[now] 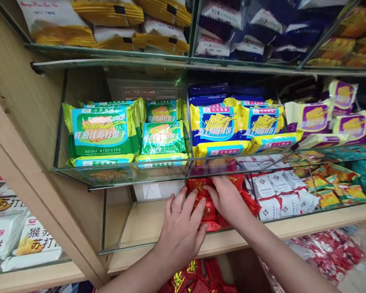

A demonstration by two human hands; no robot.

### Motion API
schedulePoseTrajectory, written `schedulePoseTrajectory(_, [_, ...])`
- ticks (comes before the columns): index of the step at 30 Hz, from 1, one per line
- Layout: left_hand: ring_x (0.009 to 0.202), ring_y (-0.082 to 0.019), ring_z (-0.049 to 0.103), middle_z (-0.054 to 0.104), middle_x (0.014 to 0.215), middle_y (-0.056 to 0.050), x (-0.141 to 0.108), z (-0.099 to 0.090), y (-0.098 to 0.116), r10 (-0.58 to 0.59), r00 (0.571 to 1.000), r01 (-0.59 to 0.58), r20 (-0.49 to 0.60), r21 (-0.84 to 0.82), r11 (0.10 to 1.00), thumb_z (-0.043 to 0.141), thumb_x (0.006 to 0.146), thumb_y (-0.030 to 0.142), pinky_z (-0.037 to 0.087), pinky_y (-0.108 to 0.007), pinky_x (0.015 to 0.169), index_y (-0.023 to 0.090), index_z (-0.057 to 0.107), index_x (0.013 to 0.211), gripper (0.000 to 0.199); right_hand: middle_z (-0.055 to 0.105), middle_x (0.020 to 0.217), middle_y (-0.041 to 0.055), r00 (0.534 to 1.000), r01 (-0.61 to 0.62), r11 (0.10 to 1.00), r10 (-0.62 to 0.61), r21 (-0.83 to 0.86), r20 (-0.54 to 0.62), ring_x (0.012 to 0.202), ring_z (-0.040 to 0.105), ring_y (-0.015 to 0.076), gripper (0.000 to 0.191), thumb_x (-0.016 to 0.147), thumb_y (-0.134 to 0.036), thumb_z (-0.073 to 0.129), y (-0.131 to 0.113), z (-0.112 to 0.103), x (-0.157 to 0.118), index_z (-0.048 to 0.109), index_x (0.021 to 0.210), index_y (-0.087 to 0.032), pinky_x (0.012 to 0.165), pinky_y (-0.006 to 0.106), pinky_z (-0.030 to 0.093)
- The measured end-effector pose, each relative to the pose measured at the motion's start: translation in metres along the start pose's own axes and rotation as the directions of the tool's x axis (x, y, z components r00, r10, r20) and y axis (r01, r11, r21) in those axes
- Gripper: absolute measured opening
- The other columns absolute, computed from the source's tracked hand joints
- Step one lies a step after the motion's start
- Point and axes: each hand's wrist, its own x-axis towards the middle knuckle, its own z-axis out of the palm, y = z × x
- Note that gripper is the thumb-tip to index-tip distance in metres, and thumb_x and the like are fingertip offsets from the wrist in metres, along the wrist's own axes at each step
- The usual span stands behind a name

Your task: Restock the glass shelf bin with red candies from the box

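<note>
My left hand (179,221) reaches into a lower glass compartment with its fingers spread, the tips touching the left side of several shiny red packets (210,211). From the right, my right hand (227,199) presses in with bent fingers against an upper red packet (198,186). Its thumb shows on the packet; the other fingertips are partly hidden. The red packets are stacked between the two hands, and more red wrapping sticks out behind my right wrist.
Just above the hands runs a glass shelf edge (140,178) with green soda biscuit packs (100,132) and blue-yellow packs (215,126). White packets (277,195) fill the compartment on the right. A wooden upright (49,183) stands left. Loose red packets (192,278) lie in a bin below.
</note>
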Motion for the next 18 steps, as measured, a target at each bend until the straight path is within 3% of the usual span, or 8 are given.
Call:
schedulePoseTrajectory(3, [0.127, -0.034, 0.026, 0.04, 0.137, -0.009, 0.003, 0.003, -0.001, -0.008, 0.999, 0.009, -0.042, 0.03, 1.0, 0.048, 0.081, 0.037, 0.022, -0.047, 0.097, 0.019, 0.044, 0.127, 0.049, 0.064, 0.087, 0.0108, 0.998, 0.063, 0.997, -0.063, -0.033, -0.013, 0.084, 0.054, 0.0263, 0.016, 0.083, -0.015, 0.045, -0.001, 0.005, 0.005, 0.06, 0.09, -0.015, 0.076, 0.039, 0.044])
schedulePoseTrajectory(6, [0.126, -0.034, 0.027, 0.044, 0.134, -0.009, 0.006, 0.006, -0.001, -0.041, 0.999, 0.042, -0.03, 0.039, 0.998, 0.048, 0.081, 0.037, 0.024, -0.046, 0.096, 0.019, 0.044, 0.128, 0.05, 0.066, 0.088, 0.0066, 0.986, 0.154, 0.988, -0.154, 0.012, 0.07, 0.081, 0.057, 0.0217, 0.021, 0.085, -0.012, 0.041, -0.003, 0.005, 0.011, 0.06, 0.093, -0.017, 0.075, 0.034, 0.045])
schedulePoseTrajectory(8, [0.126, -0.034, 0.029, 0.045, 0.133, -0.008, 0.006, 0.007, -0.001, -0.056, 0.998, 0.057, -0.019, 0.033, 0.998, 0.047, 0.082, 0.038, 0.026, -0.047, 0.096, 0.019, 0.044, 0.127, 0.049, 0.067, 0.088, 0.0063, 0.983, 0.147, 0.989, -0.15, 0.031, 0.11, 0.08, 0.057, 0.0206, 0.024, 0.085, -0.012, 0.038, -0.004, 0.002, 0.012, 0.06, 0.095, -0.017, 0.075, 0.033, 0.046])
schedulePoseTrajectory(10, [0.126, -0.035, 0.028, 0.043, 0.135, -0.008, 0.006, 0.007, 0.0, -0.061, 0.998, 0.061, -0.006, 0.016, 0.998, 0.046, 0.082, 0.038, 0.028, -0.049, 0.095, 0.02, 0.043, 0.128, 0.049, 0.065, 0.091, 0.0084, 0.991, 0.12, 0.992, -0.121, 0.025, 0.063, 0.086, 0.055, 0.0222, 0.025, 0.085, -0.013, 0.039, -0.004, -0.002, 0.007, 0.059, 0.1, -0.016, 0.078, 0.036, 0.046])
schedulePoseTrajectory(13, [0.128, -0.035, 0.024, 0.038, 0.138, -0.007, 0.004, 0.006, -0.001, -0.054, 0.998, 0.055, 0.039, -0.022, 0.998, 0.044, 0.084, 0.037, 0.029, -0.051, 0.096, 0.021, 0.037, 0.131, 0.051, 0.058, 0.105, 0.0126, 0.988, 0.11, 0.99, -0.099, 0.091, -0.12, 0.1, 0.05, 0.0247, 0.027, 0.083, -0.014, 0.044, -0.006, -0.008, -0.021, 0.055, 0.108, -0.015, 0.086, 0.042, 0.043])
schedulePoseTrajectory(15, [0.129, -0.035, 0.021, 0.035, 0.14, -0.007, 0.003, 0.005, -0.003, -0.038, 0.997, 0.041, 0.061, -0.049, 0.998, 0.045, 0.084, 0.034, 0.031, -0.051, 0.096, 0.02, 0.034, 0.133, 0.053, 0.057, 0.105, 0.0113, 0.989, 0.068, 0.967, -0.034, 0.246, -0.142, 0.1, 0.051, 0.0241, 0.026, 0.082, -0.016, 0.047, -0.011, -0.008, -0.052, 0.055, 0.107, -0.021, 0.087, 0.044, 0.043])
schedulePoseTrajectory(18, [0.129, -0.035, 0.02, 0.033, 0.141, -0.009, 0.003, 0.005, -0.005, -0.01, 0.998, 0.016, 0.06, -0.087, 0.996, 0.047, 0.083, 0.032, 0.033, -0.052, 0.096, 0.019, 0.033, 0.134, 0.054, 0.06, 0.098, 0.0063, 0.99, -0.122, 0.878, 0.074, 0.463, 0.12, 0.089, 0.056, 0.0204, 0.02, 0.084, -0.029, 0.049, -0.026, -0.001, -0.1, 0.057, 0.102, -0.031, 0.077, 0.041, 0.049])
